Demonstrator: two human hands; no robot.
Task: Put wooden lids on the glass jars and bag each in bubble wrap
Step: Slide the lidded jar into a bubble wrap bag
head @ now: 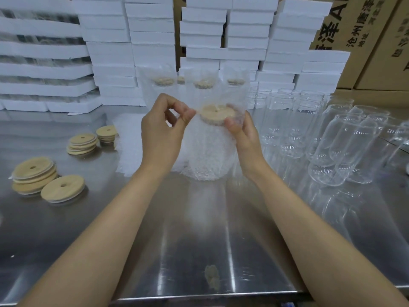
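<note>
The lidded jar (210, 142) rests on the table (199, 240) inside the bubble wrap bag (234, 100). The left hand (163, 129) pinches the bag's open edge, and the right hand (241, 134) grips the jar through the bag beside the wooden lid (218, 113). An uneven pull may tip the jar toward the bare jars (345, 140) nearby.

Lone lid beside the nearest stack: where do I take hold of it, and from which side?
Come from above and the right, pinching the lone lid by its rim. It lies flat on the table, and the stack crowds its left side.
</note>
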